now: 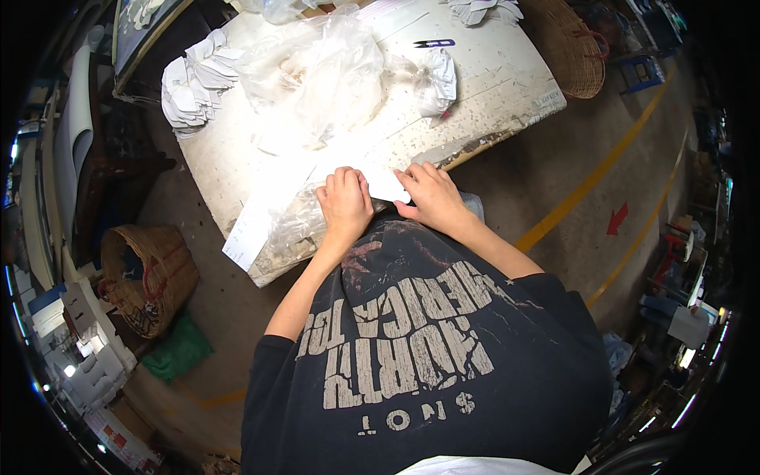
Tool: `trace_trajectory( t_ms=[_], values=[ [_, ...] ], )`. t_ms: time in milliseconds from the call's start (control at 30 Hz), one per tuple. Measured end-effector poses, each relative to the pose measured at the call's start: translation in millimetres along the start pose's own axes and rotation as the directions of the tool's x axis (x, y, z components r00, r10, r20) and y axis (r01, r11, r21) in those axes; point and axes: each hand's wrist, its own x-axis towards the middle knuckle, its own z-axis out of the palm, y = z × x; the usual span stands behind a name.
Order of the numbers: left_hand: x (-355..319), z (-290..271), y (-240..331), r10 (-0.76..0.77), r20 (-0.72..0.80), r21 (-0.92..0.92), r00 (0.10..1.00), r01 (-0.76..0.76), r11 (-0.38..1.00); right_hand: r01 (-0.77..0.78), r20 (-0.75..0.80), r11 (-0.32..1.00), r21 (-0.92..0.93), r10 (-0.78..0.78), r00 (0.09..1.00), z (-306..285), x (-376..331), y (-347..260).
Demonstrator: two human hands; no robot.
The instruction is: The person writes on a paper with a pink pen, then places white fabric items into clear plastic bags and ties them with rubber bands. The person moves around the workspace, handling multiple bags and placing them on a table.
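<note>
Fingers (342, 180) of the left hand (343, 207) lie close together and curled, pressing down on a clear plastic bag (297, 226) at the near edge of the tabletop (491, 87); whether they pinch the film or only hold it flat I cannot tell. Right hand (431, 198), just beside the left, has its fingers slightly spread, tips resting on a white sheet of paper (381, 184) that lies between the two hands and partly over the bag.

Both bag and paper overhang the worn tabletop edge nearest the person, so a loose press may let them slide off onto the floor (570, 206), and slick film under the palms makes that more likely, I judge. Glare on the paper hides its edges, which may spoil an even fold or alignment.

Beyond the fingers sits a big crumpled clear bag (313, 75); its contents look pale and cannot be made out. To its right lies a smaller knotted bag (435, 79), and past that a small dark blue tool (434, 43). Stacks of white cut pieces (194, 83) sit far left of the hands. A wicker basket (570, 47) stands off the far right end, contents hidden; another basket (146, 273) stands on the floor left of the hands, holding something dark
</note>
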Motion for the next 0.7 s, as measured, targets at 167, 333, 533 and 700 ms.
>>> trace_trajectory(
  t_ms=[167,333,533,700],
  values=[
    [3,-4,2,0.116,-0.099,0.079,0.988,-0.108,0.991,-0.037,-0.091,0.999,-0.036,0.034,0.995,13,2,-1],
    [6,-2,3,0.128,-0.129,0.112,0.983,-0.114,0.987,-0.024,-0.092,0.996,-0.085,0.016,0.996,25,8,-1],
    [3,1,1,0.102,-0.089,0.102,0.991,-0.093,0.991,0.002,-0.106,0.990,-0.144,-0.017,0.994,41,16,-4],
    [-1,-4,-3,0.121,-0.096,0.086,0.988,-0.113,0.990,-0.110,-0.089,0.994,0.016,0.111,0.990,48,19,-2]
  ],
)
